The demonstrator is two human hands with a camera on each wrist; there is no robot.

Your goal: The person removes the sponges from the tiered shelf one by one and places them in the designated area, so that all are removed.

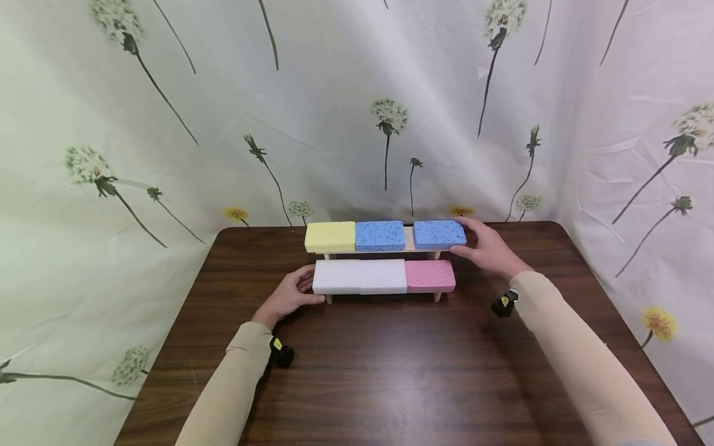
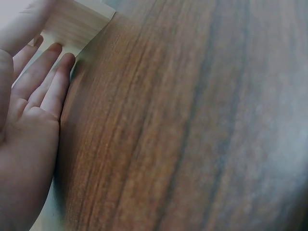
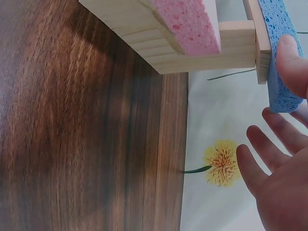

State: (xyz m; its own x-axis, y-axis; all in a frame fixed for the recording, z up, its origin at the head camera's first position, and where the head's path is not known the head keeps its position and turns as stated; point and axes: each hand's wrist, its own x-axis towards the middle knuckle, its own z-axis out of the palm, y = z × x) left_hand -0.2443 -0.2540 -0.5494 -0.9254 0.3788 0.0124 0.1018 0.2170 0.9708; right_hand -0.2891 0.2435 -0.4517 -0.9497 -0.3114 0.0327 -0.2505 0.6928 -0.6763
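A two-step wooden rack (image 3: 236, 45) carries rectangular sponges in two rows. On the upper step lie a yellow sponge (image 1: 330, 236), a blue speckled sponge (image 1: 380, 235) and, past a gap, a second blue sponge (image 1: 439, 234). My right hand (image 1: 491, 249) pinches that second one at its right end, thumb in front, fingers behind. Two white sponges (image 1: 337, 276) and a pink sponge (image 1: 430, 275) fill the lower step. My left hand (image 1: 287, 296) rests against the left end of the lower step, with fairly straight fingers (image 2: 52, 91) at the wood and thumb by the front corner.
The rack stands near the back edge of a dark wooden table (image 1: 379, 371). A curtain (image 1: 334, 124) printed with dandelions hangs behind and at both sides. Each wrist wears a small black camera (image 1: 504, 303).
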